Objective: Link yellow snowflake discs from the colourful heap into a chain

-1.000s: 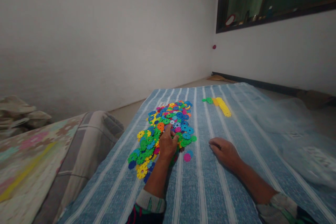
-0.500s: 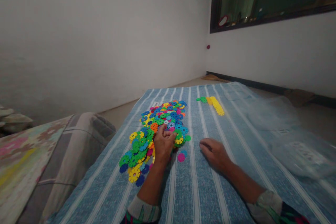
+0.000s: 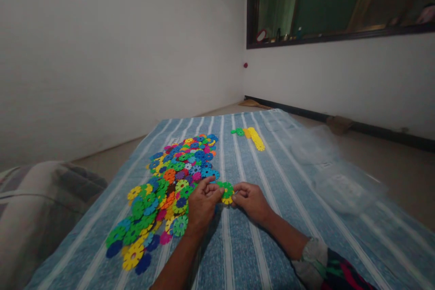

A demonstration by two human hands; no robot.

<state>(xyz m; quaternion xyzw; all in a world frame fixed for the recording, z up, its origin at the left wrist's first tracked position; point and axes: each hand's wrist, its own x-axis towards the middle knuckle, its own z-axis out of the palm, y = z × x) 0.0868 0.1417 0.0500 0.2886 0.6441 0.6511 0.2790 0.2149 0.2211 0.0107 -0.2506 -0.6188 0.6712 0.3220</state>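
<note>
My left hand pinches a green notched plastic disc between thumb and fingers, just off the right side of the pile. A yellow disc shows along the lower edge of the green one; whether the two are joined I cannot tell. From the right, my right hand closes its thumb and fingertips on the discs' edge. Left of the hands spreads a heap of notched discs in green, yellow, blue, orange and pink. Part of that heap is hidden behind my left hand.
Farther back on the striped cloth lies a row of overlapping yellow discs, with green discs at its left end. Clear plastic bags lie on the right. A draped fabric bundle stands at the left.
My left hand has drawn the discs from the heap toward me. My right hand has left its resting place on the cloth and taken hold of their edge. The view has swung right.
</note>
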